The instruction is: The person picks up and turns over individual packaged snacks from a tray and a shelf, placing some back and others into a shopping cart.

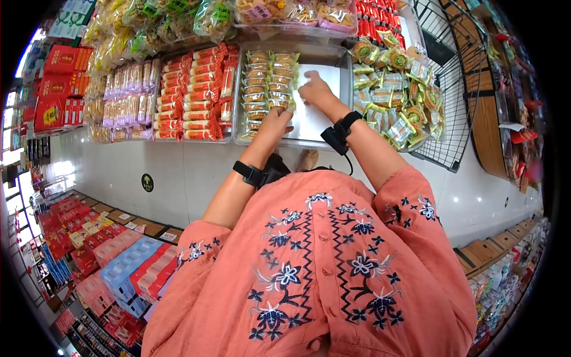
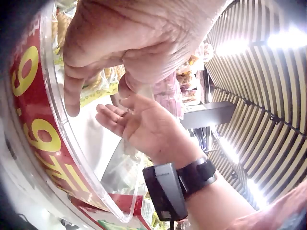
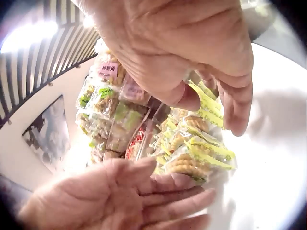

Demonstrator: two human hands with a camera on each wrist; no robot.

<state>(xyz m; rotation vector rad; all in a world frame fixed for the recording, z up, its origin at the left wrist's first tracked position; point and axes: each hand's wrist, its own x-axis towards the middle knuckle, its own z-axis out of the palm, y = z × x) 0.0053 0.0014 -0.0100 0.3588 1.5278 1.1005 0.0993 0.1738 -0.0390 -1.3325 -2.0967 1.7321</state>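
Note:
Two columns of clear-wrapped round cookies (image 1: 257, 83) with yellow-edged wrappers fill the left side of a clear plastic tray (image 1: 351, 65). White lining (image 1: 321, 125) shows bare on the tray's right side. My left hand (image 1: 275, 126) is at the near end of the right column, its fingertips at the packets; in the right wrist view its fingers (image 3: 177, 208) are extended. Farther back, my right hand (image 1: 318, 93) is beside the same column, over the lining. Its thumb and loosely bent fingers sit close to the yellow wrapper edges (image 3: 211, 108). Neither hand shows a packet in its grasp.
Red-wrapped packets (image 1: 202, 89) lie in the tray to the left, loose yellow-green packets (image 1: 398, 98) to the right. Bagged snacks (image 1: 279, 12) stand behind. A black wire basket (image 1: 455, 131) is at the far right, and a red price strip (image 2: 41, 120) runs along the tray front.

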